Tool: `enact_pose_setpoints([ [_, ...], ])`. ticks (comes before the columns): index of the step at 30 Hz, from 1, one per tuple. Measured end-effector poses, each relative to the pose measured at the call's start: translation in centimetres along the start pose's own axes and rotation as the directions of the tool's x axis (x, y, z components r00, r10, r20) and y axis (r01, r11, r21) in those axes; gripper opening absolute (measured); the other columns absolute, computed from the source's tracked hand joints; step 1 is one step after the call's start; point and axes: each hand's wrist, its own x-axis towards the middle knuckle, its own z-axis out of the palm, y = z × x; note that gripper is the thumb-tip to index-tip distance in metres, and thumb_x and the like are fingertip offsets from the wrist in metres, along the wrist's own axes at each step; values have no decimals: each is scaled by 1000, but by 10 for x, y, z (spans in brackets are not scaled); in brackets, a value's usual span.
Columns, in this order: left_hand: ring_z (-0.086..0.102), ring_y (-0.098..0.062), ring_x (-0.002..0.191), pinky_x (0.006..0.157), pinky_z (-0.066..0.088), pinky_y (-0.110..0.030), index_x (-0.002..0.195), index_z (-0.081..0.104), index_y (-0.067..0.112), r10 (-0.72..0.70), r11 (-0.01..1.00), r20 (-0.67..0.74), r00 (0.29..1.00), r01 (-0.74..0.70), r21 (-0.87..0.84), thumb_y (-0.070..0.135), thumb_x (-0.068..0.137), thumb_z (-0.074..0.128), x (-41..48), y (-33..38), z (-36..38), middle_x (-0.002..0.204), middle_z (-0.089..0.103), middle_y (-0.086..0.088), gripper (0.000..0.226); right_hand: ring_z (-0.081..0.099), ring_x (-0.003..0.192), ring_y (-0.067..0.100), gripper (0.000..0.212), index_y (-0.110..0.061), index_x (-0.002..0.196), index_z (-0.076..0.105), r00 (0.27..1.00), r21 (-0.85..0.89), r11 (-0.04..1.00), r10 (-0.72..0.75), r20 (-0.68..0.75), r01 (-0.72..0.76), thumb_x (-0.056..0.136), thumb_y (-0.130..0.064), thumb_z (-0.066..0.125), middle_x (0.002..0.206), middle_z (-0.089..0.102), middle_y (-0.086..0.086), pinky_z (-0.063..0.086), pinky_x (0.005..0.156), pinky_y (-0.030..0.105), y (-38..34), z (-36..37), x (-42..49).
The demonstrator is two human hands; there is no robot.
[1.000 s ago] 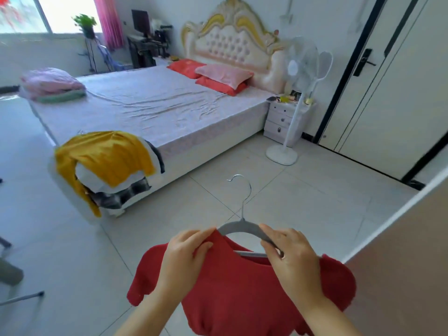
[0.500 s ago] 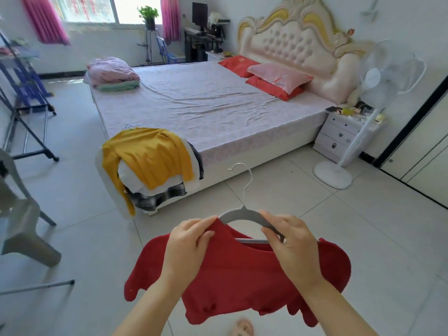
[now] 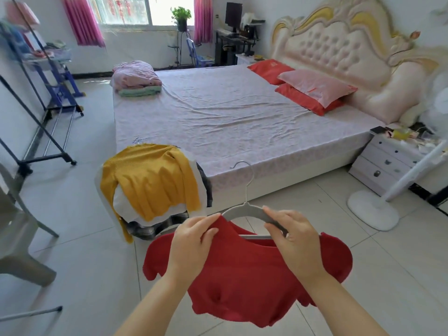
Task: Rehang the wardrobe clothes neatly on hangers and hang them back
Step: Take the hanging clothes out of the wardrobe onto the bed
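A red short-sleeved top [image 3: 244,282] hangs on a grey hanger [image 3: 244,209] with a metal hook, held up in front of me over the tiled floor. My left hand [image 3: 191,243] pinches the top's left shoulder at the neckline. My right hand [image 3: 294,241] grips the hanger's right arm together with the fabric there. A yellow sweater [image 3: 148,180] lies on a pile of other clothes at the near corner of the bed [image 3: 230,117].
A black clothes rack [image 3: 36,132] stands at the left wall. A grey plastic chair [image 3: 19,238] is at my near left. A white standing fan [image 3: 378,209] and a nightstand [image 3: 390,161] are on the right. Folded bedding [image 3: 135,78] sits on the bed's far corner.
My view has swung left, from the wardrobe door towards the bed and the clothes rack. Both hands keep the same hold on the red top and hanger.
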Motion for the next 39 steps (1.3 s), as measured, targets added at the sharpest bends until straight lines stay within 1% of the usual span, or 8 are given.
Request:
enact_pose_setpoints([
  [4,57,-7,87,81,42,-22,107,70,17,-26,999,11,1000,27,-23,3,79,69,60,-17,34,95,66,6,31,53,76,6,42,-22,111,68,1000,21,1000,3,30,-4,73,-5,76,86,59,-14,40,72,4,41,25,60],
  [7,58,-8,87,81,42,-23,107,69,17,-41,999,5,999,41,-27,3,80,68,110,-38,64,96,68,2,30,55,80,7,41,-23,111,68,999,44,999,22,46,-25,74,-5,75,87,58,-14,43,73,9,71,50,110],
  [11,57,-8,91,84,46,-27,110,68,19,-56,997,39,998,58,-51,6,83,65,182,-69,95,99,63,9,30,58,81,11,42,-23,110,68,997,52,998,32,73,-36,74,-4,75,88,58,-15,47,70,16,104,86,180],
  [17,60,-13,94,84,37,-12,112,67,17,-91,996,94,991,93,-12,5,85,63,289,-102,130,102,68,-1,30,59,85,12,38,-22,107,70,993,60,997,51,103,-57,75,-3,74,89,63,-10,42,75,8,151,131,285],
  [22,60,-19,97,84,33,-10,112,67,16,-172,985,86,981,172,4,4,85,62,366,-123,166,104,68,-3,30,57,84,12,37,-22,108,69,991,85,995,35,127,-46,75,-4,74,87,60,-13,40,74,7,193,166,365],
  [28,61,-21,100,88,39,-19,111,67,13,-276,960,42,960,273,55,2,85,62,446,-151,222,105,68,-6,29,57,83,12,36,-23,105,71,977,154,987,18,214,-52,74,-6,75,86,63,-13,39,75,5,264,223,451],
  [30,61,-21,100,88,37,-16,112,67,12,-325,944,38,945,321,75,2,85,61,468,-160,239,106,68,-6,29,58,83,14,36,-23,104,71,967,175,983,10,256,-56,73,-5,76,86,64,-11,42,73,10,284,240,478],
  [39,61,-22,98,87,41,-24,112,66,11,-450,886,-25,893,450,116,2,86,59,552,-215,277,105,68,-6,28,59,85,14,33,-22,104,71,914,240,968,-32,405,-73,76,-6,74,88,67,-6,49,73,25,331,325,577],
])
